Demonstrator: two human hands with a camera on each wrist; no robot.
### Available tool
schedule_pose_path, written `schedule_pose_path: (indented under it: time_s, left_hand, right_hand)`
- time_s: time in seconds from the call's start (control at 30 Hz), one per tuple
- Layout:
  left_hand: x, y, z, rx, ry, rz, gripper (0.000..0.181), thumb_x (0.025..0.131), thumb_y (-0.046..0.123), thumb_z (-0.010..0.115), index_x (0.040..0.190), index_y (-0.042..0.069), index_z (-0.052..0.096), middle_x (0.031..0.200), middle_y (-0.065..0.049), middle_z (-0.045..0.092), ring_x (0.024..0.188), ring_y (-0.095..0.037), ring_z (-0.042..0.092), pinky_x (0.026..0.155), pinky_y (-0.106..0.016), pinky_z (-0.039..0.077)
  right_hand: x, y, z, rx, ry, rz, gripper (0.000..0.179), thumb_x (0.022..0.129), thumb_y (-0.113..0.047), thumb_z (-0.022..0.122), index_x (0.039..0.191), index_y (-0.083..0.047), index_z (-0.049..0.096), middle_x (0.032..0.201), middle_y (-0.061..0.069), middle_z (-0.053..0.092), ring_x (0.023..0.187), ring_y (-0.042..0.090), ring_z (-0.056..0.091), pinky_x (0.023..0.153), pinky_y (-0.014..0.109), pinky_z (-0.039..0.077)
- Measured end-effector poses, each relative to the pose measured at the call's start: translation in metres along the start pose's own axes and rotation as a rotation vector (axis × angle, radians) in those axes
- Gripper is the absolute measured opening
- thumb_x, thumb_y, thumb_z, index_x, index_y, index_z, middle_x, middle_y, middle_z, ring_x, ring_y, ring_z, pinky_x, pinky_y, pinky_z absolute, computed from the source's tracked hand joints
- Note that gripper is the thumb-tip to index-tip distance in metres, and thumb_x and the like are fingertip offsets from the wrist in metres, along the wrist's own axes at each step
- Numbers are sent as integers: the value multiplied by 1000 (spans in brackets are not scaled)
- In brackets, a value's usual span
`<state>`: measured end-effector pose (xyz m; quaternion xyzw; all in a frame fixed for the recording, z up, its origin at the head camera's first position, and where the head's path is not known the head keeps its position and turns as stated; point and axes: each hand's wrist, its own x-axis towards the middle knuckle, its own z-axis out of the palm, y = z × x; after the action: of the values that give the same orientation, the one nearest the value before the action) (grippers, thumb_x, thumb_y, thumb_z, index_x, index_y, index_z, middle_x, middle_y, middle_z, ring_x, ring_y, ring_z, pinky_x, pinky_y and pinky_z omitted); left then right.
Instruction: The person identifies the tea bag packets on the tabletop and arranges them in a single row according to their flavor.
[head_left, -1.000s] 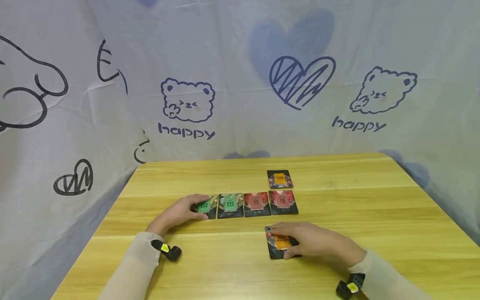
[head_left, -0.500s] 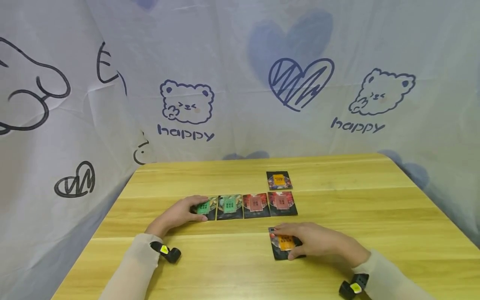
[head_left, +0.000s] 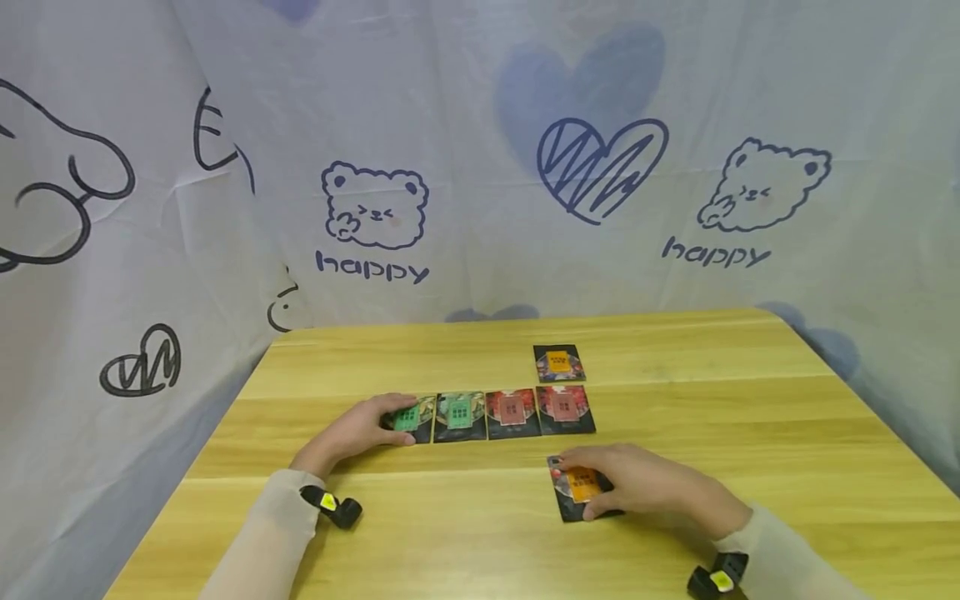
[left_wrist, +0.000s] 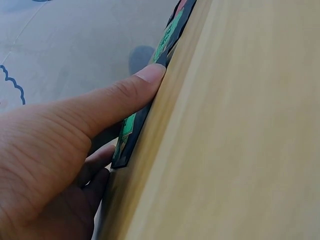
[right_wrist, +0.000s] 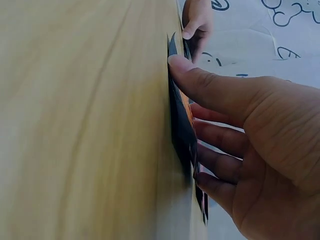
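Several flat black sachets with coloured labels lie on the wooden table. My left hand holds the left-end green-labelled sachet, thumb on its near edge and fingers over its left side. To its right in a row lie another green-labelled sachet and two red-labelled sachets. Nearer me, my right hand grips an orange-labelled sachet across its width, thumb at the near edge. In the right wrist view this sachet looks slightly bowed; whether it touches the table cannot be told.
Behind the right end of the row lies another orange-labelled sachet. A pale cloth with bear and heart drawings hangs behind and left of the table. Black wrist bands with small cameras sit over both sleeves.
My right hand has moved to the right with the orange-labelled sachet. The left hand stays on the green-labelled sachet, and the row has kept its place.
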<state>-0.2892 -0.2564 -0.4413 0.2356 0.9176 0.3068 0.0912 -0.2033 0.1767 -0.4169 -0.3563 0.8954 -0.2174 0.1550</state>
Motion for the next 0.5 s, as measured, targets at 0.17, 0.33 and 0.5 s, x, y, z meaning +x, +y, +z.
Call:
schedule_pose_path:
  time_s: [0.17, 0.33, 0.5]
  left_hand:
    - [0, -1, 0, -4, 1, -2, 76, 84, 43, 75, 147, 13, 47, 151, -14, 40, 140, -38, 32, 110, -57, 30]
    - [0, 1, 0, 11, -1, -3, 75, 83, 42, 76, 147, 12, 48, 150, -15, 41, 140, -38, 32, 111, -56, 30]
    - [0, 0, 1, 1, 0, -6, 76, 83, 42, 76, 147, 12, 47, 150, -15, 41, 140, -38, 32, 111, -56, 29]
  right_hand:
    - [-7, 8, -3, 33, -5, 60, 65, 86, -50, 69, 143, -24, 51, 145, 0, 49, 121, 22, 54, 98, 46, 47]
    - [-13, 17, -8, 43, -14, 79, 67, 85, -50, 69, 143, -21, 52, 144, 2, 50, 120, 24, 55, 96, 47, 48]
    - [-17, 24, -13, 28, -13, 81, 66, 86, -46, 71, 144, -21, 51, 146, 4, 48, 129, 30, 49, 101, 50, 44]
